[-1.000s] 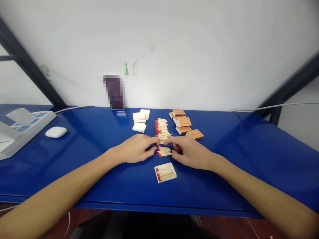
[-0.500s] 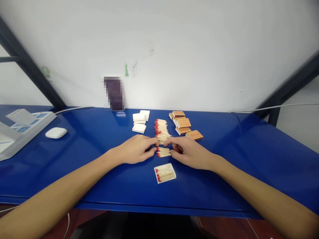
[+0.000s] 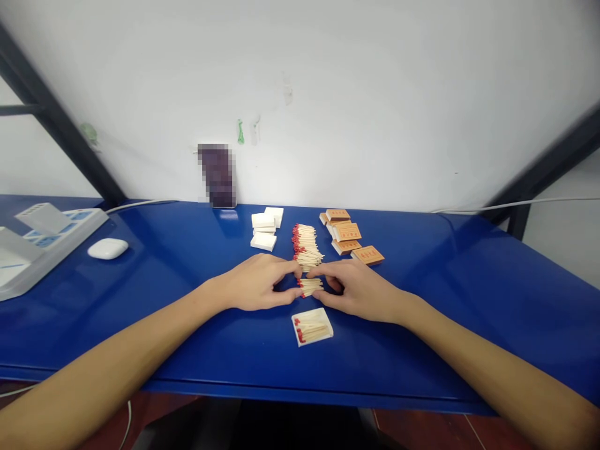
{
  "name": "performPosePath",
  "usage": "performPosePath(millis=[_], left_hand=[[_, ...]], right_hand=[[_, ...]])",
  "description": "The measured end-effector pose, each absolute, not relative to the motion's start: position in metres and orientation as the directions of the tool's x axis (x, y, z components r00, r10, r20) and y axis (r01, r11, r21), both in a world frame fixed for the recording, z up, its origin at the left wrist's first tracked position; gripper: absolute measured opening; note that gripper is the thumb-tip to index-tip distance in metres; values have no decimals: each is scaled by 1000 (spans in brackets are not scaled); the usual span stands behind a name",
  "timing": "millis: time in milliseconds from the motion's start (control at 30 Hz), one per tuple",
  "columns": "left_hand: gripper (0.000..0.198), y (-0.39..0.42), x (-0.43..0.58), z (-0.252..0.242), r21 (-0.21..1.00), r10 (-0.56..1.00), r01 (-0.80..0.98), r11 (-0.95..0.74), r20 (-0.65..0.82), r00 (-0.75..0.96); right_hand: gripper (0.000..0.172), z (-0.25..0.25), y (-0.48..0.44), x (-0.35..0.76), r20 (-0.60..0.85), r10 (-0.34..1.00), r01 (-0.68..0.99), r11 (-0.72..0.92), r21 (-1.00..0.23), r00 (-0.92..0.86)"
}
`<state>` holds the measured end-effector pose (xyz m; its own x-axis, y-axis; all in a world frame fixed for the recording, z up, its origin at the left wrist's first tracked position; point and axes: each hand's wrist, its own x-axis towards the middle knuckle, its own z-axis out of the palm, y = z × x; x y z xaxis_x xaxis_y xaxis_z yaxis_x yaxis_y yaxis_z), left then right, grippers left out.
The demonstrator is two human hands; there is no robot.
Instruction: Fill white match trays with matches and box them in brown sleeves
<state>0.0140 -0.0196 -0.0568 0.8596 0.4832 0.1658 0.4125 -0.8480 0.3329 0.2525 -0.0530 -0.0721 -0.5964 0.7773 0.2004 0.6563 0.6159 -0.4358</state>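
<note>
A small group of red-headed matches (image 3: 312, 285) lies on the blue table between my two hands. My left hand (image 3: 257, 282) has its index fingertip at the far side of this group and its thumb at the red heads on the near side. Opposite it, my right hand (image 3: 354, 286) brackets the plain ends, thumb in front and index finger behind. Beyond my fingers is a larger pile of matches (image 3: 307, 244), heads to the left. Closer to me sits a white matchbox tray (image 3: 328, 315) with matches in it.
White matchbox trays (image 3: 264, 242) are stacked at the back left, and several orange matchbox sleeves (image 3: 368, 255) at the back right. A white earphone case (image 3: 107, 249) and a compartment box (image 3: 89, 228) are on the left. A phone-like slab (image 3: 218, 178), blurred out, leans on the wall.
Both thumbs have moved inward along the near side of the small match group and now touch it. The view has shifted slightly; the piles and boxes stay in place.
</note>
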Motion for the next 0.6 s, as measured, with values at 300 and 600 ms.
performPosePath(millis=[300, 600], left_hand=[[28, -23, 18, -58, 319, 552, 491, -811, 137, 823], [23, -24, 19, -61, 279, 567, 518, -809, 136, 812]], right_hand=[[22, -73, -51, 251, 200, 781, 651, 609, -454, -591], [16, -75, -50, 253, 220, 759, 626, 637, -450, -613]])
